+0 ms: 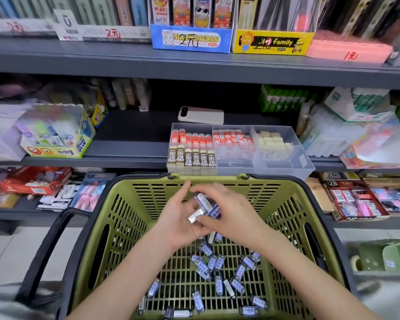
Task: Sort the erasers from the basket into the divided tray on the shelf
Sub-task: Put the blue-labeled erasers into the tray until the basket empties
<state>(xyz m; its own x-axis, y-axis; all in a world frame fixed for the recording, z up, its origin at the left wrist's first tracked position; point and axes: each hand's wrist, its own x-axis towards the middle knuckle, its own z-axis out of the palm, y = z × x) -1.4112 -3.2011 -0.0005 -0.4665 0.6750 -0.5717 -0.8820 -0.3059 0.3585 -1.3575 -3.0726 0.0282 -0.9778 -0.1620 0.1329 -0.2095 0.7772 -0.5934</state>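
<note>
Blue and white paper sleeves wrap the small bunch of erasers held between your two hands at the centre of the frame, just above the basket. Your left hand cups the bunch from the left, its grip closed on it and the forefinger pointing up. Your right hand comes over from the right, its grip narrow, with the fingers curled onto the same bunch.

Below your hands, loose erasers in the same sleeves lie scattered on the slatted floor of the olive-green plastic basket, which has black handles and fills the lower middle of the frame.

Just beyond the basket's far rim, the clear plastic divided tray stands at the front edge of the grey metal shelf. Its front left compartment holds a row of brown 2B erasers. Behind them stand orange-sleeved erasers, and the middle back compartment holds more orange ones. Cream block erasers fill the right side.

Behind the tray, a white flat rectangular device lies on the shelf.
</note>
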